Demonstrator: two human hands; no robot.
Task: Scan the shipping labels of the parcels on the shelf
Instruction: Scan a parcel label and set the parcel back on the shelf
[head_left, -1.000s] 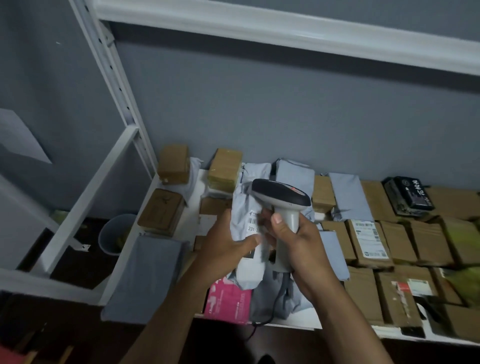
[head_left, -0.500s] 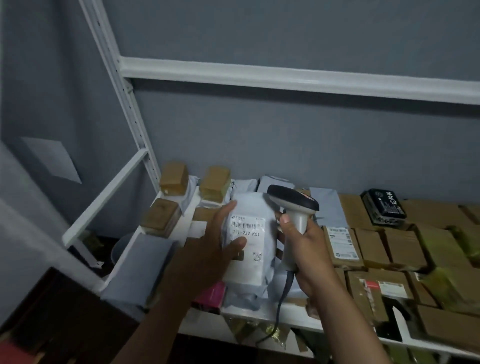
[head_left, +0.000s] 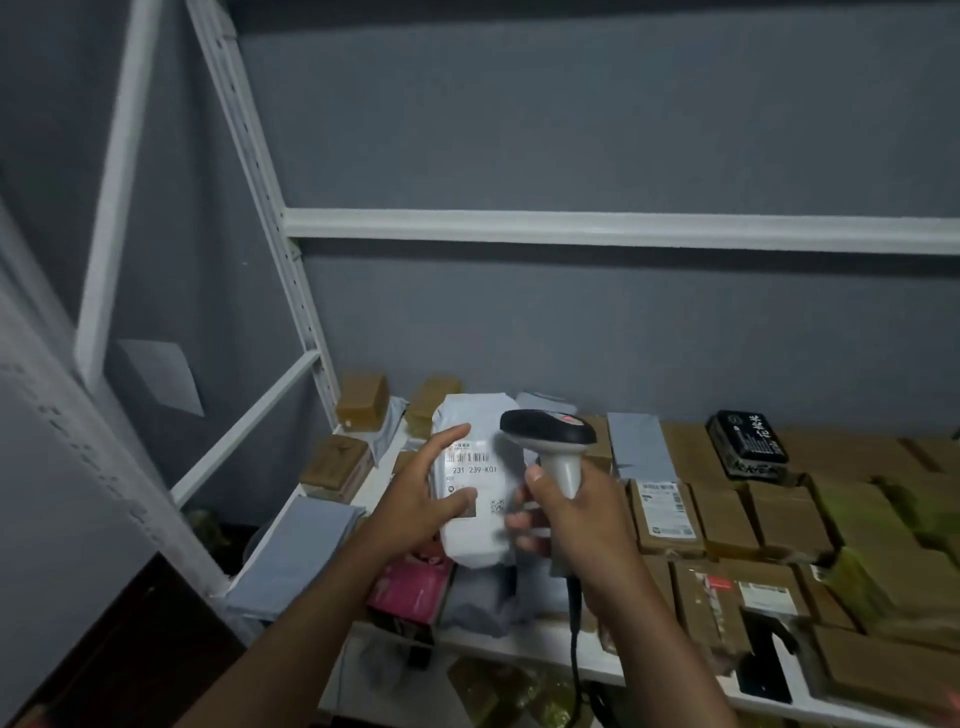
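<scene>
The white poly-mailer parcel (head_left: 480, 483) is being held up above the near left part of the shelf (head_left: 524, 647), label side facing the camera, with its shipping label (head_left: 474, 475) showing a barcode and the print "231 239-K01". The left hand (head_left: 423, 506) is gripping the parcel by its left edge, thumb lying across the lower part of the label and index finger stretching up along the top left of it. The right hand (head_left: 571, 517) is sitting just to the right of the parcel, fingers wrapping round the pale handle of the barcode scanner (head_left: 553, 441); the fingertips are blurring, and I cannot tell whether they are also touching the parcel's right edge. The scanner's dark head is overlapping the parcel's upper right corner, a red patch showing on top of it, and its cable (head_left: 574, 649) is hanging down past the shelf's near edge. Both forearms are reaching in from the near side. Under the held parcel, grey mailer bags (head_left: 483, 605) and a pink box (head_left: 410, 587) are lying on the shelf, partly hidden by the hands. Brown cardboard parcels (head_left: 779, 525) are covering the shelf to the right, one carrying a white label (head_left: 665, 506). A black packet with white writing (head_left: 748, 444) is lying far right, near the grey wall (head_left: 571, 332). Small brown boxes (head_left: 361, 400) are sitting at the far left by the white upright (head_left: 270, 208).
</scene>
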